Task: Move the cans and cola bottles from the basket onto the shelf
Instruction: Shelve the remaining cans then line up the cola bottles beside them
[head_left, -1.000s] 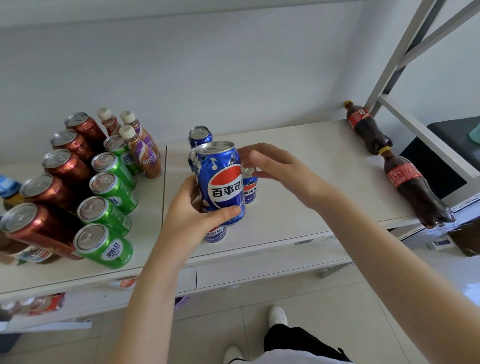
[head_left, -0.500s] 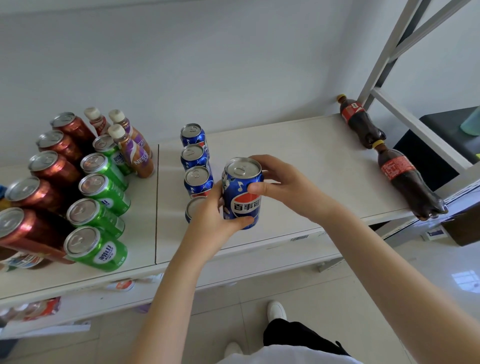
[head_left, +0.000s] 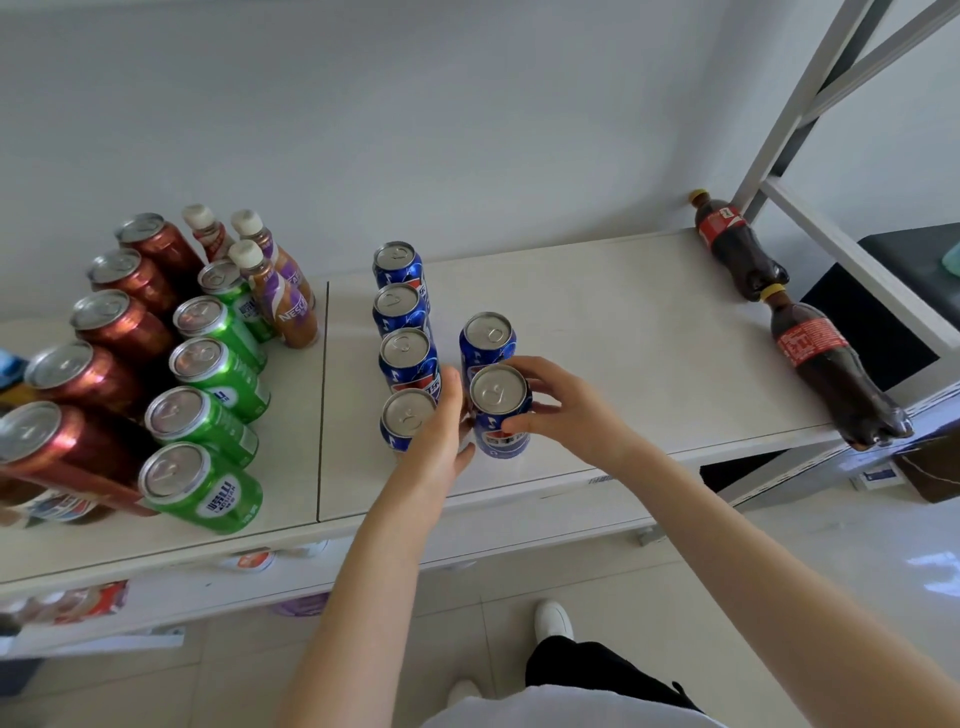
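Note:
A blue Pepsi can (head_left: 500, 410) stands on the white shelf (head_left: 623, 322) near its front edge. Both my hands are on it. My left hand (head_left: 441, 434) presses its left side and my right hand (head_left: 563, 410) wraps its right side. A second blue can (head_left: 487, 339) stands right behind it. Just to the left, a row of several blue cans (head_left: 405, 312) runs front to back. Two cola bottles (head_left: 737, 249) (head_left: 831, 374) lie on their sides along the shelf's right edge. No basket is in view.
On the left shelf panel stand rows of red cans (head_left: 119, 322), green cans (head_left: 208, 364) and three small coffee bottles (head_left: 285, 306). A white metal frame (head_left: 810, 93) rises at the right. A wall backs the shelf. Tiled floor lies below.
The blue can, held up close to the camera a second ago, has come down onto the shelf in front of the second right-hand can. Both hands stayed on it.

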